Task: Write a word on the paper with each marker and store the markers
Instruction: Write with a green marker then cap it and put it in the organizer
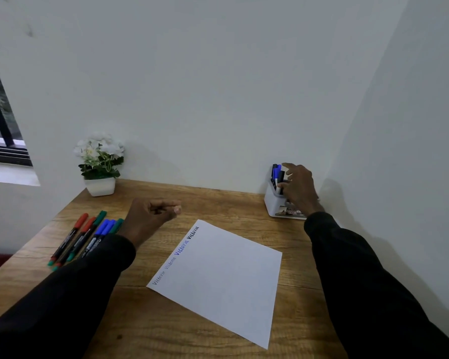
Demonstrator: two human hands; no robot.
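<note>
A white sheet of paper point(223, 278) lies tilted on the wooden desk point(218, 203), with "Victoria" written several times along its upper left edge in grey, blue and black. Several capped markers point(86, 237), red, green and blue, lie side by side at the left. My left hand point(151, 216) hovers beside them, its fingers curled into a loose fist that holds nothing. At the back right stands a white marker holder point(275, 203) containing blue and black markers point(277, 173). My right hand point(298, 187) reaches into it, thumb and fingers pinching a black marker point(281, 176), index finger stretched out.
A small white pot of white flowers point(100, 164) stands at the desk's back left corner. White walls close off the back and the right side. A window point(0, 125) is at the far left, and the desk's left edge runs diagonally past the markers.
</note>
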